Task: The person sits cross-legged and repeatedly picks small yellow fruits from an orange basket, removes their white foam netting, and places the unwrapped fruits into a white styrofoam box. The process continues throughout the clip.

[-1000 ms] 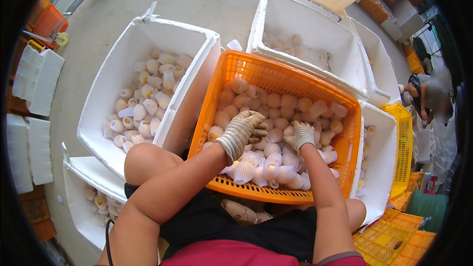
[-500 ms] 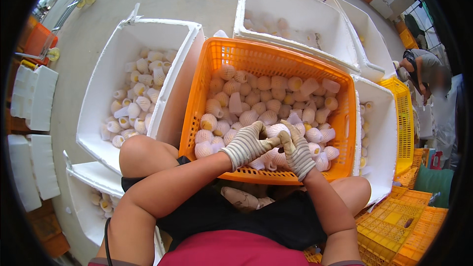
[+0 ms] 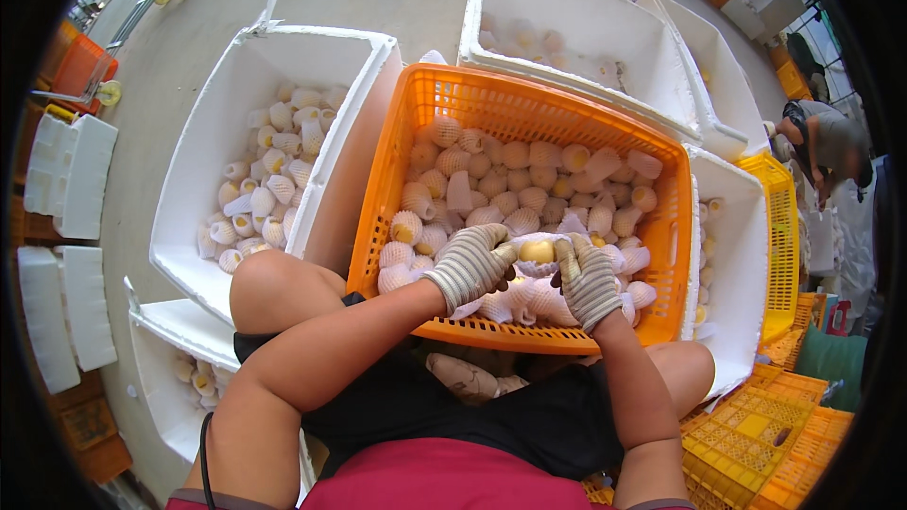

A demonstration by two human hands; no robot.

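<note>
Fruit (image 3: 537, 252), its yellow upper face bare, sits between two gloved hands above the near part of an orange crate (image 3: 529, 342) in the head view I follow from afar. The left hand (image 3: 475, 266) has a narrow grip on one side of a white foam net sleeve (image 3: 539, 270), the right hand (image 3: 586, 281) on the other; whether fingertips also press the fruit, I cannot tell. More sleeved pieces (image 3: 515, 155) fill the crate, and a white foam box (image 3: 316, 49) stands to its left. Good handling, in my judgement, calls for a light, even pinch that parts the mesh without tearing it, held low so any slip means a short, cushioned drop.
</note>
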